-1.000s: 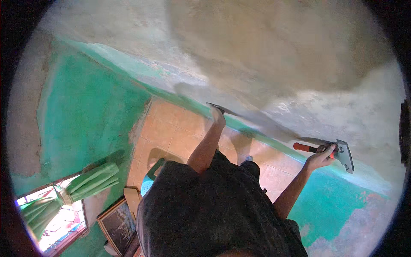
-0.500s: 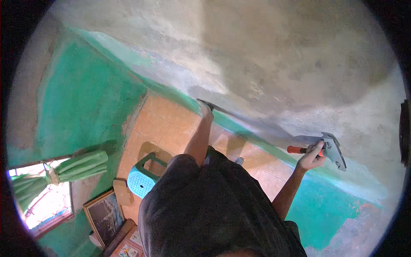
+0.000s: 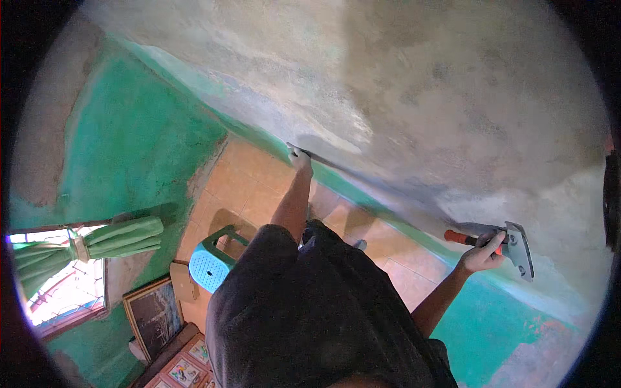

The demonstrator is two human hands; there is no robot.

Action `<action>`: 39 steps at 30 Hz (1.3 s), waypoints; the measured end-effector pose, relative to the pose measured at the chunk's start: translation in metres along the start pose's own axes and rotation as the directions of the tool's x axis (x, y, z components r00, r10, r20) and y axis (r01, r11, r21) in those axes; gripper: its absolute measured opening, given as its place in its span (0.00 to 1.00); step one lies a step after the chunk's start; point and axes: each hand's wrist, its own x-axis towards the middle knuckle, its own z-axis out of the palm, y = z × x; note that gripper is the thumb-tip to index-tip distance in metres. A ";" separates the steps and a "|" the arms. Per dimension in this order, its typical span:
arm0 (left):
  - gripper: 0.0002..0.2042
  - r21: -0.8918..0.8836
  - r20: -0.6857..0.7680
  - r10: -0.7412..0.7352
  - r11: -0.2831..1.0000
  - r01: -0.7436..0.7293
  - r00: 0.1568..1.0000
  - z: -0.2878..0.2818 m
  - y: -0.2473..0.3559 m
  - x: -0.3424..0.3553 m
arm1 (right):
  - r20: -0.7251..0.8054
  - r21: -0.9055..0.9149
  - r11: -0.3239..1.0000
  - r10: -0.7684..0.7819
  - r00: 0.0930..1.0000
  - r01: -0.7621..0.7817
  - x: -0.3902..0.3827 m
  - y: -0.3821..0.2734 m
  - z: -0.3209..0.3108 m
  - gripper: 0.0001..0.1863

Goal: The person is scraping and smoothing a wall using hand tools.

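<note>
My left hand (image 3: 299, 160) is raised against the mottled plastered wall (image 3: 420, 84), fingers closed on a thin dark flat tool (image 3: 305, 150), likely a blade, partly hidden by the hand and shadow. To the right, my right hand (image 3: 485, 254) grips a scraper (image 3: 519, 253) with a red and black handle and a flat grey metal blade. The scraper is close to the wall and casts a shadow on it. My dark shirt covers the lower middle of the view.
A light blue plastic stool (image 3: 206, 264) stands on the orange tiled floor (image 3: 252, 174). A green wall (image 3: 116, 142) at left has a window with a tied green curtain (image 3: 123, 236). Below it lean a framed picture (image 3: 153, 315) and a board, beside a panel with small pictures (image 3: 184, 368).
My left hand has moved left and up along the wall. The right hand with the scraper rose slightly, then came back lower. More of the stool now shows.
</note>
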 end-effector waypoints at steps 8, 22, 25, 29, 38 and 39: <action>0.21 0.139 -0.035 0.125 0.983 -0.119 0.991 0.026 -0.006 -0.058 | -0.100 0.002 1.000 -0.006 0.995 0.007 0.000 -0.006 0.015 0.11; 0.23 -0.227 0.050 -0.055 0.972 0.065 0.997 0.009 -0.006 0.002 | -0.087 0.018 1.000 -0.022 0.996 0.024 0.003 0.012 0.005 0.10; 0.25 -0.181 0.104 -0.021 0.983 0.040 0.994 0.006 -0.009 0.010 | -0.122 -0.001 0.999 -0.054 0.991 0.054 0.003 0.013 0.005 0.11; 0.26 -0.320 0.165 0.066 0.947 -0.010 0.984 0.003 0.007 0.032 | -0.097 -0.076 0.997 -0.024 0.995 0.017 0.001 -0.003 0.012 0.11; 0.23 -0.156 0.372 -0.035 0.983 0.100 0.928 -0.034 0.017 0.043 | -0.256 -0.100 0.994 0.019 0.966 -0.046 0.002 -0.005 0.014 0.12; 0.23 -0.150 0.370 -0.053 0.982 0.115 0.928 -0.031 0.011 0.038 | -0.279 -0.024 0.999 0.033 0.960 -0.041 0.002 0.005 0.008 0.11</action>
